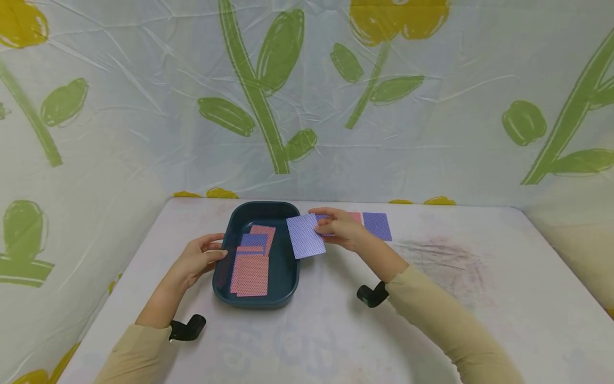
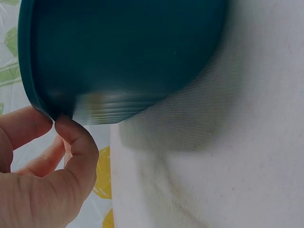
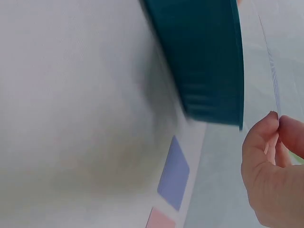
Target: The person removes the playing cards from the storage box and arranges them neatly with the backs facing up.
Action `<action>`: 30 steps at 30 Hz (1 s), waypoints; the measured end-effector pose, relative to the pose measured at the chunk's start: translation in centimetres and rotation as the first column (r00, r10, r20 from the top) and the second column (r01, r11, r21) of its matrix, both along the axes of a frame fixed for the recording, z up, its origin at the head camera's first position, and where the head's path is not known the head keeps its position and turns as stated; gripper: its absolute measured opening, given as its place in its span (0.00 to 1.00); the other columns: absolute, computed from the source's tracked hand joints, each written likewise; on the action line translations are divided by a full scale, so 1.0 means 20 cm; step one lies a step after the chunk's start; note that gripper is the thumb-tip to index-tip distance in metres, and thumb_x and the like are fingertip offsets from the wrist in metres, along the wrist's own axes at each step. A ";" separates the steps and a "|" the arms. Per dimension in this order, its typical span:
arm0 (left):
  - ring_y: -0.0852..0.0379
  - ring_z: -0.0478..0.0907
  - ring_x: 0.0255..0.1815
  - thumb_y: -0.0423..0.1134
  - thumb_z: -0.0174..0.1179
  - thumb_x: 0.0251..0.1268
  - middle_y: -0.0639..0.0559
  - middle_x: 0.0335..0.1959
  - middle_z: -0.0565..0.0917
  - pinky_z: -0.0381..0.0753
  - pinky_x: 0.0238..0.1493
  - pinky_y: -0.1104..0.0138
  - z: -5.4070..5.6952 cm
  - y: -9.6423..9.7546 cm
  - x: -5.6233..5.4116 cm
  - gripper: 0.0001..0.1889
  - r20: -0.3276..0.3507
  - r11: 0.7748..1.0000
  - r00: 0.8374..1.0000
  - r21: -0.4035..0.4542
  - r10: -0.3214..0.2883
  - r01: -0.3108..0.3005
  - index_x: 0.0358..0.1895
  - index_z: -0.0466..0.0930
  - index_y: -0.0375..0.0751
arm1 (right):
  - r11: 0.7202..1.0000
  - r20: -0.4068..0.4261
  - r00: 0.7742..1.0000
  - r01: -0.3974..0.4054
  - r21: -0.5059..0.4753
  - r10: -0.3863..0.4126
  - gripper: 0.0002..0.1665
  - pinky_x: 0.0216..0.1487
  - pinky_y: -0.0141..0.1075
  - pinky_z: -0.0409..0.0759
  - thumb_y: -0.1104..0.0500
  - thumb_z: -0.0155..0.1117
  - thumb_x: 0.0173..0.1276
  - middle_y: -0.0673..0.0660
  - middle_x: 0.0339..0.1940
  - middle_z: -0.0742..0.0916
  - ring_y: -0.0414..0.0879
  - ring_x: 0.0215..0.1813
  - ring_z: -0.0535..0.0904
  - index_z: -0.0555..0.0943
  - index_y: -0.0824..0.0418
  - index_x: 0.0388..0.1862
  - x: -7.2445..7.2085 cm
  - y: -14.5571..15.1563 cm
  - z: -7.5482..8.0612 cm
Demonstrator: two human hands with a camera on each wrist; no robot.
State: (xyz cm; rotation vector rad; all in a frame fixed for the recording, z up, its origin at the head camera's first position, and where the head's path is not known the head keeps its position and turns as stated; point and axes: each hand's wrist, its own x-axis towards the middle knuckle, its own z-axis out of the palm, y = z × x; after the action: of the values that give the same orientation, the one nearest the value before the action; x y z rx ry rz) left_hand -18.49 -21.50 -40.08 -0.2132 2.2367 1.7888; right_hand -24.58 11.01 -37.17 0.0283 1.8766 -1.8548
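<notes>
A dark teal plastic basin (image 1: 283,290) stands on the table, several red-backed and blue-backed playing cards (image 1: 252,274) lying inside on its left half. My left hand (image 1: 199,260) pinches the basin's left rim between thumb and fingers, seen closely against the teal wall (image 2: 128,47) in the left wrist view. My right hand (image 1: 340,229) pinches a blue-backed playing card (image 1: 305,237) by its right edge, above the basin's right rim. In the right wrist view this held card (image 3: 273,71) shows nearly edge-on, between thumb and fingertips.
Behind the right hand a row of cards lies on the table: a blue card (image 3: 174,173) partly hidden in the head view, a red card (image 1: 355,217) and another blue card (image 1: 377,226). A flower-printed sheet (image 1: 408,149) hangs behind the white table (image 1: 345,341).
</notes>
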 end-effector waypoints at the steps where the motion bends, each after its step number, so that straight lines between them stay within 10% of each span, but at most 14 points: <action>1: 0.60 0.74 0.38 0.28 0.55 0.64 0.34 0.55 0.68 0.76 0.40 0.71 0.00 0.00 0.00 0.29 -0.003 1.000 1.000 0.002 -0.003 0.003 0.68 0.58 0.32 | 1.000 0.001 1.000 0.010 -0.001 -0.010 0.30 0.56 0.43 0.73 0.71 0.55 0.65 0.57 0.43 0.75 0.48 0.47 0.74 0.67 0.62 0.66 0.00 0.02 0.00; 10: 0.60 0.74 0.38 0.28 0.55 0.64 0.35 0.54 0.68 0.76 0.39 0.71 -0.01 0.00 0.00 0.29 -0.011 1.000 1.000 0.007 -0.008 0.008 0.68 0.58 0.32 | 0.999 -0.003 0.999 0.041 -0.015 -0.041 0.32 0.40 0.31 0.76 0.72 0.52 0.66 0.52 0.33 0.72 0.44 0.41 0.73 0.62 0.64 0.69 0.00 0.18 0.00; 30: 0.60 0.74 0.37 0.29 0.54 0.64 0.36 0.53 0.69 0.75 0.39 0.70 -0.01 -0.01 0.00 0.29 -0.019 1.000 1.000 0.006 -0.008 0.008 0.68 0.58 0.32 | 0.998 0.025 0.997 0.070 0.004 -0.070 0.35 0.43 0.32 0.74 0.71 0.49 0.69 0.54 0.38 0.71 0.46 0.46 0.69 0.53 0.64 0.73 0.04 0.48 0.01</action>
State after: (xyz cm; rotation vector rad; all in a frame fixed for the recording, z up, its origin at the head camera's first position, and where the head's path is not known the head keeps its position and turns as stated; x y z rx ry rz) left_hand -18.43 -21.73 -40.26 -0.1863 2.2409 1.8006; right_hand -23.81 20.52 -37.00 0.1190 1.8841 -1.8889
